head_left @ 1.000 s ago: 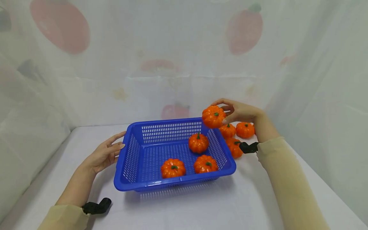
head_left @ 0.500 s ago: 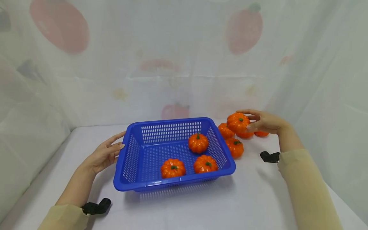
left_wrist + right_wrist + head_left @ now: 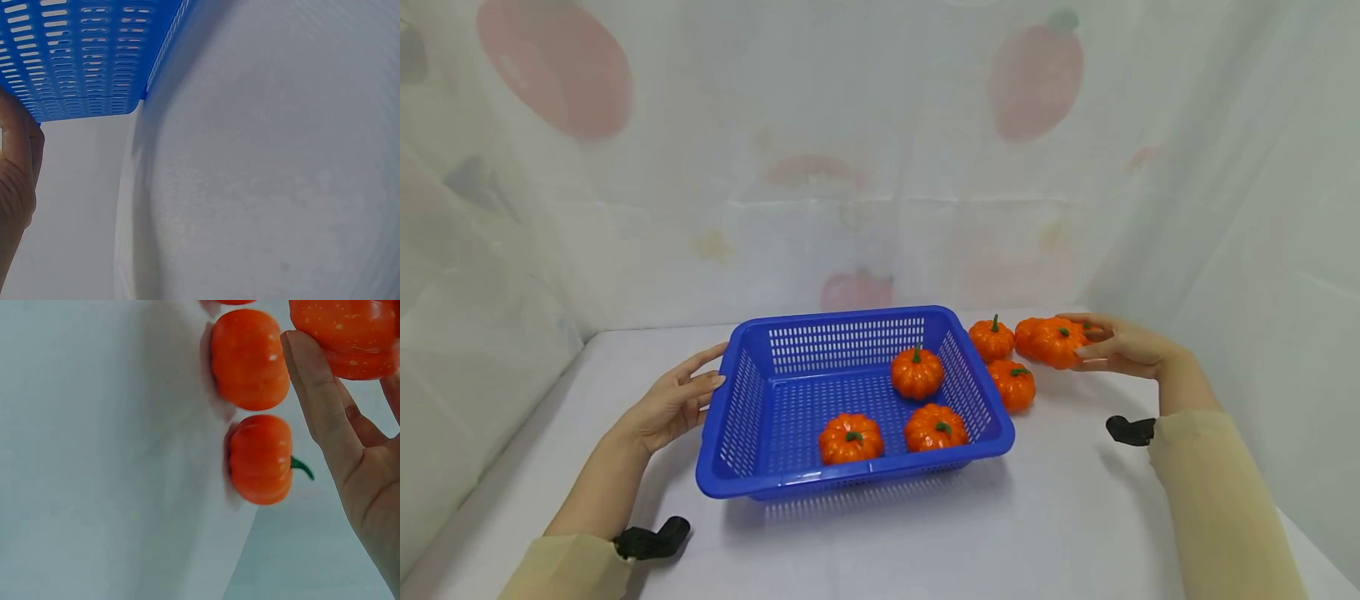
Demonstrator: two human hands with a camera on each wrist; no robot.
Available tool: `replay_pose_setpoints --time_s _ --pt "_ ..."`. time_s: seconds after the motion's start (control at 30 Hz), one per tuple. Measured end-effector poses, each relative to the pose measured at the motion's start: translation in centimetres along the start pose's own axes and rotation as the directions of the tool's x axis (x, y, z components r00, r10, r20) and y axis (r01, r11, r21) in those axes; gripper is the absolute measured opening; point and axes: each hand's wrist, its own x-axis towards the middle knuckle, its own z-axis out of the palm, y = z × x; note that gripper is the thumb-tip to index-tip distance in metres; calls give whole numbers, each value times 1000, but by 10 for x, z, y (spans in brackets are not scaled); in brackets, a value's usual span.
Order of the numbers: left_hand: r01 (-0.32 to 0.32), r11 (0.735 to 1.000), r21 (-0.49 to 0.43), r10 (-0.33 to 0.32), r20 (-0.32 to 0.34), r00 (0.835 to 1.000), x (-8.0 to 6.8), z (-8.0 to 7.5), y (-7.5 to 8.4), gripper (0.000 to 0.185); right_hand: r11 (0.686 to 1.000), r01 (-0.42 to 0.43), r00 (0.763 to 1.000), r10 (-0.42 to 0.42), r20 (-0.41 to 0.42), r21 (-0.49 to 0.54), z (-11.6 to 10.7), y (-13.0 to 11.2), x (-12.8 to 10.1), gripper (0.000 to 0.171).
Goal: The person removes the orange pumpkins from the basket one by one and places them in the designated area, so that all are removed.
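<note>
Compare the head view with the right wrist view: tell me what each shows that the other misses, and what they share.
Only the head view shows the blue basket with three pumpkins in it, and the left hand resting on the basket's left wall.

Only the right wrist view shows the underside of the right hand's fingers up close, pressed against the held pumpkin.

Both show the right hand on that pumpkin, two more pumpkins lying beside it, and the white table.

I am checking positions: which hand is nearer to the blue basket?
Left. The left hand rests against the blue basket at its left wall; the right hand holds a pumpkin beyond its right side.
</note>
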Motion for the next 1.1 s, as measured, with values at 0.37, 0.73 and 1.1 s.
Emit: replay_pose_setpoints --time_s 0.37,0.73,1.1 --pt "12 1000 20 -11 -23 1000 1 -2 -2 67 997 -75 997 75 21 32 -11 31 -8 64" --pt "13 1000 19 -13 -16 1000 1 -1 0 67 994 -103 991 100 89 21 -10 49 -7 45" --pt "15 999 30 -15 -25 1000 1 -1 0 67 991 -127 991 129 47 -29 -6 51 -4 51"
